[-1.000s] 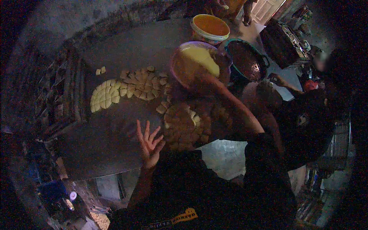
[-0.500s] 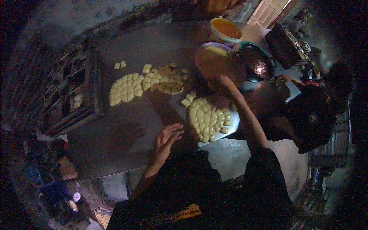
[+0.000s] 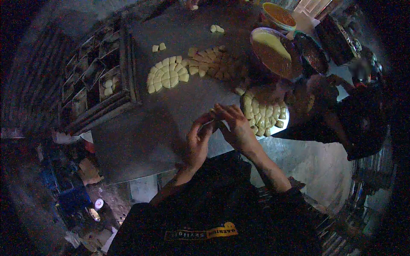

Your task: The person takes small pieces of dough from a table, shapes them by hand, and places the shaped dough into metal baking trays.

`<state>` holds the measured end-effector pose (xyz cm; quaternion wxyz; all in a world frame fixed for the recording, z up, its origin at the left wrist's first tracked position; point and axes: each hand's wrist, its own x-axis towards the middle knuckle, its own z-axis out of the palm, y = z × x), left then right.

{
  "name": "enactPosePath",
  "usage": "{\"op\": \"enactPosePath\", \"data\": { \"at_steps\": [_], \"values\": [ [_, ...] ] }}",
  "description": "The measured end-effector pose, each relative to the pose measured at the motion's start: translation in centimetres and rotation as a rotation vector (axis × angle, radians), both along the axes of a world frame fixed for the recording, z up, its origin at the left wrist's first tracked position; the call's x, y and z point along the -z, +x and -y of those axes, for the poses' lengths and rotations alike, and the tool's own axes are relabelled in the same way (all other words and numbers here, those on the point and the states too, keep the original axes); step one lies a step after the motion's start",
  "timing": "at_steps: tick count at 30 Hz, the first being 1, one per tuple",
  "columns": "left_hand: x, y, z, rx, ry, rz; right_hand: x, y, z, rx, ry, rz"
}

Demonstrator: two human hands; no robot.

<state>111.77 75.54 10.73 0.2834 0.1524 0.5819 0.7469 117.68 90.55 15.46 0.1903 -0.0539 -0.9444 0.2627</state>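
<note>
My left hand (image 3: 197, 144) and my right hand (image 3: 237, 129) meet above the table, fingers bent together at the tips. A small pale bit, apparently a piece of dough (image 3: 212, 110), shows between the fingertips; the fingers hide most of it. Just right of my right hand lies a cluster of glossy, rounded dough pieces (image 3: 259, 112) on a light sheet. Farther off to the left is a round of dough (image 3: 169, 76) cut into wedges and blocks. More cut dough (image 3: 213, 61) lies in shadow beside it.
A wooden crate with compartments (image 3: 92, 73) stands at left, pale dough balls (image 3: 110, 87) in one. At far right are a basin (image 3: 277, 53) with yellowish contents, an orange-filled tub (image 3: 279, 16) and a dark bowl (image 3: 314, 53). A co-worker in dark clothes (image 3: 363, 121) is at right; another person's hand (image 3: 192, 4) shows at the far edge.
My right hand has come back from the basin to my left hand, and their fingertips now meet. My left hand, spread before, has closed. The view has shifted, moving the table's contents rightward and up.
</note>
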Motion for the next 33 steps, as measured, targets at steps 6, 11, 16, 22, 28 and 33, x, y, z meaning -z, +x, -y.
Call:
{"op": "enactPosePath", "data": {
  "at_steps": [6, 11, 16, 22, 28, 33],
  "values": [
    [0.0, -0.6, 0.6, 0.013, -0.003, -0.065, -0.6, 2.1, 1.2, -0.011, -0.367, 0.264],
    [-0.6, -1.9, 1.4, 0.207, 0.372, 0.721, -3.3, 4.2, -0.2, -0.282, -0.238, 0.095],
    [-4.7, -1.0, -0.5, 0.22, 0.132, 0.207, -5.1, 4.7, -3.0, -0.175, -0.459, 0.184],
    [-5.1, 1.4, -3.3, 0.127, -0.128, -0.418, -3.6, 4.8, -6.1, -0.065, -0.888, 0.209],
    [-3.3, 4.1, -6.6, -0.122, 0.058, 0.201, -2.4, 5.6, -9.3, -0.294, -0.21, 0.002],
    [-4.4, 4.8, -7.3, -0.021, -0.17, 0.565, -2.0, 5.2, -11.2, -0.293, -0.356, 0.181]
  ]
}}
